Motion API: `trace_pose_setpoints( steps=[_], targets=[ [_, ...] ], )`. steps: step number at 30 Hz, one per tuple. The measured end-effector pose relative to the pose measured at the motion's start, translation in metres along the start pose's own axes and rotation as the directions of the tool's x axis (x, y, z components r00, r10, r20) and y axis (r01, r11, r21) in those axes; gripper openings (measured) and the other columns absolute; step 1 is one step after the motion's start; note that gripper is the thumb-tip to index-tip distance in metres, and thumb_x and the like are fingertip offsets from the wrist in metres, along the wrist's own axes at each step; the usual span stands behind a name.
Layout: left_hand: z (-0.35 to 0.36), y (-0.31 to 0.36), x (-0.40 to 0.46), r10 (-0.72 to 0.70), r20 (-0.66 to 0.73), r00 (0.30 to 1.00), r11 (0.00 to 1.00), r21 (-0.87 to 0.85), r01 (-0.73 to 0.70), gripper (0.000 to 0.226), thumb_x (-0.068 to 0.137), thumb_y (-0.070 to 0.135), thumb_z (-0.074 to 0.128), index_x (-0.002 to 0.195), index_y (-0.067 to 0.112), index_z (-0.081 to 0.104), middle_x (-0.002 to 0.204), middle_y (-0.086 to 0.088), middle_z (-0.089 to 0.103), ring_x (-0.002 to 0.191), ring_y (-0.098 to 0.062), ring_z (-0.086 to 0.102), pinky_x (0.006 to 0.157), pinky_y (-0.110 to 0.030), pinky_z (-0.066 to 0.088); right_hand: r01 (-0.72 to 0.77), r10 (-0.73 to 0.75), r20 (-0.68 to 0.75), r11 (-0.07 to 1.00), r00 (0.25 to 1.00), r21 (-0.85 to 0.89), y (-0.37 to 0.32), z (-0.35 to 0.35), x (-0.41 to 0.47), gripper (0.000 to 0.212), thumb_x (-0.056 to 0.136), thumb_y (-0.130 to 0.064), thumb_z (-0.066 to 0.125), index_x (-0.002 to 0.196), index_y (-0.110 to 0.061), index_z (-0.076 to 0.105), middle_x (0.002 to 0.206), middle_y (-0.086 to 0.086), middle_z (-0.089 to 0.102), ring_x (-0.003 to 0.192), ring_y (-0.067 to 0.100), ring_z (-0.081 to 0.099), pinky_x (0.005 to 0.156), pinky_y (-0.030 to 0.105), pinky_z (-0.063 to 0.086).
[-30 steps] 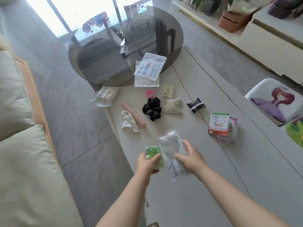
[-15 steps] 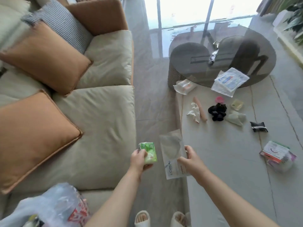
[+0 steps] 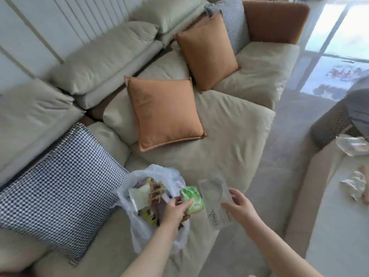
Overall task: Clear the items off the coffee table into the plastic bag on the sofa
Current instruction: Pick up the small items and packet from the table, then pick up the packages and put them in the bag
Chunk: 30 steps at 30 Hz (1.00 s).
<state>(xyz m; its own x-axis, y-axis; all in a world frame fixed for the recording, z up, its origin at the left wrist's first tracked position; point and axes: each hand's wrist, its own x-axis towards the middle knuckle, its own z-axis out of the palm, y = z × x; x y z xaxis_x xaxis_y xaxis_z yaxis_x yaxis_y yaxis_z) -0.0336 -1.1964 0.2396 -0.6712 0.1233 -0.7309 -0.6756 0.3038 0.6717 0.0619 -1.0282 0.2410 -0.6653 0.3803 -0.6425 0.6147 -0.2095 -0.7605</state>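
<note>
A translucent plastic bag (image 3: 137, 232) lies open on the beige sofa (image 3: 229, 140), holding several packets. My left hand (image 3: 175, 209) grips a small green packet (image 3: 192, 199) right over the bag's mouth. My right hand (image 3: 242, 205) pinches a silvery sachet (image 3: 216, 202) with dark lettering, held just right of the bag above the sofa's front edge. The coffee table (image 3: 335, 226) shows at the right edge with a crumpled white tissue (image 3: 355, 183) and a clear wrapper (image 3: 352, 145) on it.
Two orange cushions (image 3: 163, 112) and a houndstooth cushion (image 3: 58, 188) lie on the sofa behind and left of the bag. A strip of grey tiled floor (image 3: 283, 156) separates sofa and table. A dark round glass table (image 3: 357, 108) sits at the far right.
My view has swung left from the table to the sofa. Both hands carried the green packet and the sachet across the gap; the left hand now hovers over the open bag.
</note>
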Motion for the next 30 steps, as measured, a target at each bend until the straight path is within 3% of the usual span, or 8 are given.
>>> trace_pose_setpoints(
  steps=[4,8,10,13,16,21,25,30],
  targets=[
    [-0.074,-0.009,0.011,0.019,-0.118,0.993,1.000,0.006,-0.019,0.017,0.086,0.017,0.066,0.101,0.011,0.061,0.090,-0.001,0.066,0.079,-0.014,0.061,0.064,-0.019,0.050,0.064,-0.059,0.047,0.991,0.997,-0.121,-0.005,0.076,0.013,0.027,0.086,-0.008,0.059,0.107,-0.026,0.057,0.099,-0.004,0.067,0.091,0.020,0.066,0.081,0.042,0.056],
    [-0.123,-0.023,0.040,-0.040,-0.218,0.975,0.999,0.028,0.047,0.026,0.086,0.014,0.063,0.110,0.003,0.062,0.095,-0.008,0.064,0.085,-0.022,0.060,0.074,-0.029,0.049,0.059,-0.031,0.118,0.969,0.993,-0.238,-0.003,0.147,0.030,0.029,0.090,-0.004,0.042,0.111,-0.020,0.052,0.103,0.008,0.064,0.068,0.016,0.058,0.058,0.025,0.047],
    [-0.140,-0.025,0.059,-0.060,-0.227,0.972,0.996,0.052,0.073,0.031,0.087,0.008,0.059,0.117,0.002,0.059,0.095,-0.009,0.062,0.083,-0.024,0.058,0.072,-0.029,0.047,0.062,-0.020,0.143,0.953,0.990,-0.296,0.001,0.178,0.044,0.037,0.090,-0.003,0.036,0.121,-0.018,0.049,0.104,0.010,0.060,0.066,0.017,0.052,0.057,0.025,0.044],
    [-0.160,-0.024,0.091,-0.021,-0.211,0.977,0.986,0.158,0.055,0.040,0.089,0.006,0.054,0.129,0.008,0.050,0.110,-0.008,0.060,0.092,-0.023,0.058,0.080,-0.031,0.048,0.116,-0.047,0.164,0.891,0.985,-0.439,0.004,0.214,0.065,0.050,0.087,-0.004,0.034,0.129,-0.030,0.044,0.118,-0.003,0.056,0.092,0.018,0.057,0.073,0.028,0.046],
    [-0.173,-0.030,0.119,0.019,-0.161,0.987,0.961,0.274,0.026,0.048,0.092,0.003,0.049,0.139,0.013,0.042,0.136,-0.006,0.052,0.119,-0.024,0.054,0.098,-0.033,0.046,0.161,-0.082,0.183,0.868,0.980,-0.469,0.005,0.236,0.073,0.045,0.091,-0.004,0.037,0.128,-0.029,0.046,0.113,-0.001,0.057,0.096,0.015,0.054,0.083,0.028,0.044],
    [-0.178,-0.041,0.123,-0.021,-0.150,0.988,0.946,0.317,0.069,0.057,0.092,-0.003,0.044,0.145,0.012,0.032,0.145,-0.012,0.042,0.132,-0.025,0.043,0.109,-0.037,0.038,0.096,-0.029,0.112,0.744,0.993,-0.661,0.009,0.231,0.061,0.042,0.094,-0.012,0.039,0.135,-0.022,0.043,0.130,0.000,0.055,0.116,0.021,0.052,0.080,0.022,0.038],
    [-0.168,-0.033,0.096,-0.049,-0.065,0.997,0.922,0.380,0.070,0.053,0.086,0.002,0.048,0.138,0.012,0.044,0.122,-0.008,0.058,0.113,-0.024,0.057,0.098,-0.038,0.049,0.012,0.024,0.053,0.800,0.998,-0.600,0.016,0.207,0.046,0.045,0.092,-0.012,0.038,0.134,-0.025,0.044,0.127,0.000,0.056,0.096,0.019,0.053,0.059,0.011,0.040],
    [-0.126,-0.017,0.048,-0.038,0.076,0.996,0.839,0.544,-0.010,0.042,0.083,0.014,0.055,0.125,0.018,0.054,0.112,-0.009,0.066,0.105,-0.025,0.063,0.088,-0.032,0.050,0.014,-0.017,0.001,0.807,1.000,-0.590,0.011,0.145,0.014,0.040,0.091,-0.012,0.046,0.131,-0.016,0.048,0.120,0.003,0.061,0.105,0.020,0.057,0.078,0.020,0.038]
  ],
)
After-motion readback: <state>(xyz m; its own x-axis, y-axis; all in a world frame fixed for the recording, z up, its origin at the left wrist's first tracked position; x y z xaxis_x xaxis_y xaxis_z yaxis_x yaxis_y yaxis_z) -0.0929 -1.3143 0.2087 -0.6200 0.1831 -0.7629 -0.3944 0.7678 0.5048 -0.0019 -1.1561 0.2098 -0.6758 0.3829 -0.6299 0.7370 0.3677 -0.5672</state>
